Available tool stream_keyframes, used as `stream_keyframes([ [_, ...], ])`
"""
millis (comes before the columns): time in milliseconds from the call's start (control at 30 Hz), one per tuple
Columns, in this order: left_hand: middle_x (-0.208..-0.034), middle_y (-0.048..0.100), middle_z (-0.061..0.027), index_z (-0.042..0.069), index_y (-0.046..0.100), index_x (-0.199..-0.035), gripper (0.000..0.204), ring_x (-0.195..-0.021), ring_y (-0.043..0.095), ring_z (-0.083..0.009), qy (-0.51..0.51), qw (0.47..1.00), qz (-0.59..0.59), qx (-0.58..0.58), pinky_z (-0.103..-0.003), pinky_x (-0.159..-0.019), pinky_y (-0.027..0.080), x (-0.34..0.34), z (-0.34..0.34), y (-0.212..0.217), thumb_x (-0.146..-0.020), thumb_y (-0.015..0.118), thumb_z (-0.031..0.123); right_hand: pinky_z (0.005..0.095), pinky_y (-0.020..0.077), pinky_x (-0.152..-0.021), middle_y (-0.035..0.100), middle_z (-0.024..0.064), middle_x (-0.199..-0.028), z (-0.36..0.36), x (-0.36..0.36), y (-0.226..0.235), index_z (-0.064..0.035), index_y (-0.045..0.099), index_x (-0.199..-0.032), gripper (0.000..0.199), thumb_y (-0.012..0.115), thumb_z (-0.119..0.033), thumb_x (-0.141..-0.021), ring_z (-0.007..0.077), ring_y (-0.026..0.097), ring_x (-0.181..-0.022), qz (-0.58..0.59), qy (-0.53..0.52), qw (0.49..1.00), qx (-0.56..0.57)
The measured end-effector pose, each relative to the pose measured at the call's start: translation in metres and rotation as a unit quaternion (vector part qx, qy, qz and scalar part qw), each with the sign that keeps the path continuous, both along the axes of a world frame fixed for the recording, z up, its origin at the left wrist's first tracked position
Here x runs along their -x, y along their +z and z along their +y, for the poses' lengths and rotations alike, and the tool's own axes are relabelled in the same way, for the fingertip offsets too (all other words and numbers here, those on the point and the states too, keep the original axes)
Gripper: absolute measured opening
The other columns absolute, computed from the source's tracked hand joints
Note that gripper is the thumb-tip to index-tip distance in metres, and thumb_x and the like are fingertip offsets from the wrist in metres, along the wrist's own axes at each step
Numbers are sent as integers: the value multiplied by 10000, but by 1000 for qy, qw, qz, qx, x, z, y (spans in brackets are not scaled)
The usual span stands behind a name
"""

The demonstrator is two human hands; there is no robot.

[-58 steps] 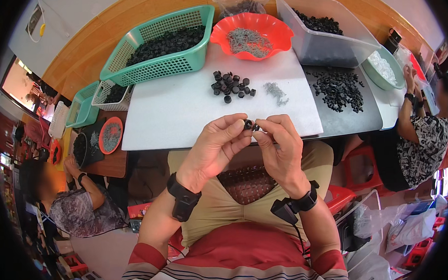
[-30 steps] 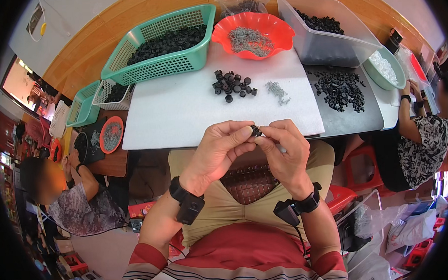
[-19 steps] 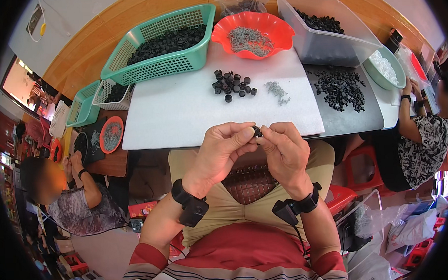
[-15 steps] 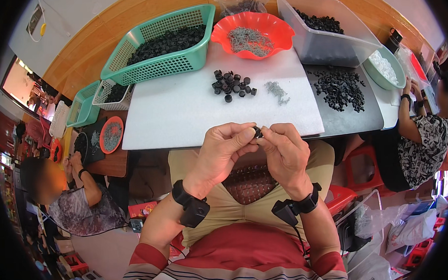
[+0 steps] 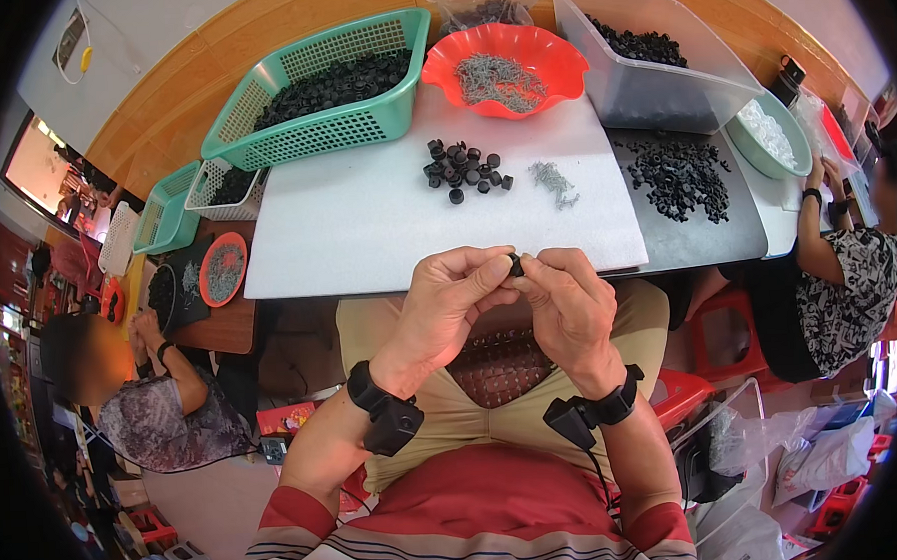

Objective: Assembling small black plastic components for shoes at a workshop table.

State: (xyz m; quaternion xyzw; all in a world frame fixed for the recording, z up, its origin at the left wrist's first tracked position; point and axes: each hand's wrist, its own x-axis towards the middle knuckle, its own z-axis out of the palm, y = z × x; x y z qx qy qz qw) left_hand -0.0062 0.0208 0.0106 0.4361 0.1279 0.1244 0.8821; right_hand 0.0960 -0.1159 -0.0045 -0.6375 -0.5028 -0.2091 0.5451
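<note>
Just off the near edge of the white foam sheet (image 5: 367,246), my left hand (image 5: 454,298) pinches a small black plastic part (image 5: 515,266) between thumb and forefinger. My right hand (image 5: 573,305) closes on the same part from the other side; fingertips hide most of it. Beyond my hands lies a loose group of black plastic caps (image 5: 464,168) on the sheet. To their right is a small heap of thin grey metal pieces, perhaps screws (image 5: 555,185). Many smaller black parts (image 5: 676,180) are spread over a dark mat farther right.
Along the back stand a green basket (image 5: 337,133) of black parts, a red scalloped bowl (image 5: 441,68) of grey pieces and a clear bin (image 5: 651,96). A pale green bowl (image 5: 761,158) holds white pieces. Co-workers sit left (image 5: 174,412) and right (image 5: 839,283).
My hands stay almost in place. The black part between my fingertips has turned slightly, and the light spot on it no longer shows.
</note>
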Motion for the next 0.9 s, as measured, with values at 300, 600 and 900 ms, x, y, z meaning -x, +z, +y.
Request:
stream_keyframes([
  [300,-1006,730,-98,-17,711,-1119,203,-877,708,-144,-11,997,6,-73,-270,-794,612,1,4,-1,-962,702,112,326,537,-534,654,101,-914,-4,-1,1,-27,679,-1030,281,782,51,-782,239,677,-666,29,11,999,22],
  [600,-1009,729,-100,-30,723,-1098,179,-865,693,-135,-36,993,21,-114,-252,-752,602,2,4,1,-956,700,76,329,539,-551,661,113,-880,-7,-4,0,-27,655,-990,258,787,45,-781,256,676,-668,51,35,998,29],
  [900,-1011,728,-94,-28,733,-1082,170,-867,674,-119,-27,990,24,-135,-250,-724,574,1,1,2,-947,714,72,339,550,-589,667,119,-901,-10,-6,-2,-38,637,-980,254,784,32,-785,270,686,-720,85,51,994,55],
])
